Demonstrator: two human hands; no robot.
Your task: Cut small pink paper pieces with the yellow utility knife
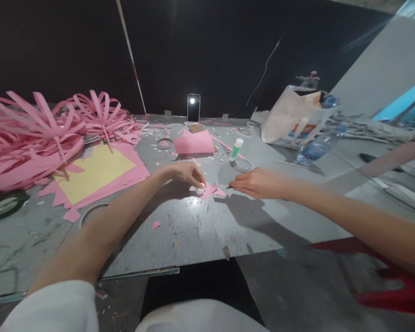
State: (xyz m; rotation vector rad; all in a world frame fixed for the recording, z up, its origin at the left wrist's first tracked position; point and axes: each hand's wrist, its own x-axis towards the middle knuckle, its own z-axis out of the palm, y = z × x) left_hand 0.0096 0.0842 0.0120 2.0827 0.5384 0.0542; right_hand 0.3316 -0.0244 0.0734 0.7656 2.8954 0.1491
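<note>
Near the table's middle, my left hand (188,174) has its fingers curled down onto a small white round object (200,188). The object rests against a cut piece of pink paper (212,189) with pointed ends, lying on the grey table (193,240). My right hand (254,182) comes in from the right, fingers pressed together around something thin and dark. Its tip reaches the right end of the pink piece, but its kind is too small to tell. Just beyond my hands stand a green and white glue stick (237,147) and a grey ring-shaped roll (242,164).
Pink paper strip bundles (38,129) fill the left, beside yellow paper (97,173) on pink sheets. A folded pink paper (195,143), a propped phone (193,108), a white bag (293,117) and a plastic bottle (320,146) stand farther back. A red stool (390,288) is below right.
</note>
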